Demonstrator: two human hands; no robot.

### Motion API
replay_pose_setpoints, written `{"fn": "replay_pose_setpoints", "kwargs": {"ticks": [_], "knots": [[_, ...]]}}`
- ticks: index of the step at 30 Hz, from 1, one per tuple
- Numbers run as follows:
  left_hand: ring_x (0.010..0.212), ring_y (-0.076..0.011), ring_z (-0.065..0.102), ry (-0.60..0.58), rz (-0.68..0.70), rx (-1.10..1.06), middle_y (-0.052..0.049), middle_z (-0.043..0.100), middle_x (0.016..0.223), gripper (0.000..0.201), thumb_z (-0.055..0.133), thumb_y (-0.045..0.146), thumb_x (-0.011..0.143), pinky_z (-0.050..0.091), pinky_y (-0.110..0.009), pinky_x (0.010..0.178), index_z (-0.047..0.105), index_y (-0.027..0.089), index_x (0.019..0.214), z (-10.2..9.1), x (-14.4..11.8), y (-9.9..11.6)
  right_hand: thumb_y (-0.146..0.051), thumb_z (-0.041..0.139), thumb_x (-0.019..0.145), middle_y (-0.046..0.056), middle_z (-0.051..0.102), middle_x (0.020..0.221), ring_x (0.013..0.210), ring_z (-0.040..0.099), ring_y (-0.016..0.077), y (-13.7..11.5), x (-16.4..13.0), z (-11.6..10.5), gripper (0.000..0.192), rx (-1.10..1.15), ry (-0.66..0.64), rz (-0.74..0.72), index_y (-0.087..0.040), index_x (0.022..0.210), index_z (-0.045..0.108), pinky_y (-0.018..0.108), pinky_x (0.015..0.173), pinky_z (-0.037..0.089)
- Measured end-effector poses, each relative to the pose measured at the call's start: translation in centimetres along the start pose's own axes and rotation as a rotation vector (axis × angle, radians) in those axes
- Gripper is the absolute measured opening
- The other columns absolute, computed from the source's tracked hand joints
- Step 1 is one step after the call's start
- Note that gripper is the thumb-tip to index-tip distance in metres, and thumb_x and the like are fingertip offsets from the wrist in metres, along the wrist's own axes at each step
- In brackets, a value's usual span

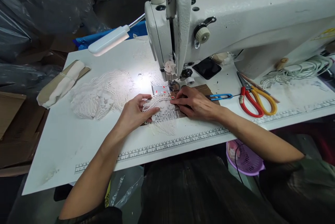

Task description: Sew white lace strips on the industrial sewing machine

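Note:
A piece of white lace (164, 114) lies in front of the needle of a white sewing machine (225, 11). My left hand (137, 110) grips the lace's left edge, thumb on top and fingers partly beneath. On the right edge, the fingertips of my right hand (192, 102) pinch the lace close to the presser foot (171, 86). Small red marks show on the plate around the needle. Brown board (202, 89) lies under my right hand. More white lace (104, 93) is heaped to the left of the machine.
Right of my hand lie blue thread snips (221, 97) and scissors with red and yellow handles (258, 102). A black phone-like slab (206, 68) rests behind. A lamp (110, 40) hangs at left, near a wrapped white bundle (64, 82). A purple basket (246, 159) stands below the table edge.

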State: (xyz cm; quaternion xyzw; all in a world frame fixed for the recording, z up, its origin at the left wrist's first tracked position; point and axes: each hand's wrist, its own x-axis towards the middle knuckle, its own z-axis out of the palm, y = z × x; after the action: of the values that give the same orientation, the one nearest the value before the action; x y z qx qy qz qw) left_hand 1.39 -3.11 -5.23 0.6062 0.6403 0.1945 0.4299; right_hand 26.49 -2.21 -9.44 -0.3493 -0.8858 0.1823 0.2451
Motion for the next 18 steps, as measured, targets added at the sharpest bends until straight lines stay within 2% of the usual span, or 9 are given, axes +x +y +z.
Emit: {"fn": "replay_pose_setpoints", "kwargs": {"ticks": [7, 12, 18], "knots": [[0.050, -0.0159, 0.066, 0.007, 0.001, -0.016, 0.000, 0.065, 0.071, 0.061, 0.083, 0.045, 0.073, 0.049, -0.023, 0.041, 0.060, 0.021, 0.124, 0.13, 0.10, -0.28, -0.021, 0.052, 0.091, 0.008, 0.062, 0.103, 0.100, 0.055, 0.0232, -0.37, -0.46, -0.69, 0.031, 0.003, -0.070, -0.131, -0.027, 0.110, 0.075, 0.044, 0.091, 0.043], [0.050, -0.0157, 0.066, -0.011, 0.023, -0.052, 0.002, 0.062, 0.070, 0.060, 0.083, 0.043, 0.072, 0.055, -0.027, 0.047, 0.059, 0.020, 0.123, 0.08, 0.17, -0.62, -0.020, 0.055, 0.088, 0.008, 0.061, 0.105, 0.103, 0.053, 0.0238, -0.45, -0.57, -0.64, 0.032, -0.021, -0.079, -0.121, -0.027, 0.111, 0.075, 0.045, 0.092, 0.041], [0.049, -0.0150, 0.066, -0.022, -0.013, -0.055, 0.003, 0.059, 0.072, 0.060, 0.082, 0.046, 0.074, 0.057, -0.029, 0.050, 0.059, 0.022, 0.124, -0.13, 0.10, -0.70, -0.018, 0.057, 0.087, 0.009, 0.060, 0.108, 0.107, 0.053, 0.0247, -0.70, -0.58, -0.64, 0.033, -0.032, -0.081, -0.104, -0.026, 0.113, 0.074, 0.047, 0.094, 0.042]]}}
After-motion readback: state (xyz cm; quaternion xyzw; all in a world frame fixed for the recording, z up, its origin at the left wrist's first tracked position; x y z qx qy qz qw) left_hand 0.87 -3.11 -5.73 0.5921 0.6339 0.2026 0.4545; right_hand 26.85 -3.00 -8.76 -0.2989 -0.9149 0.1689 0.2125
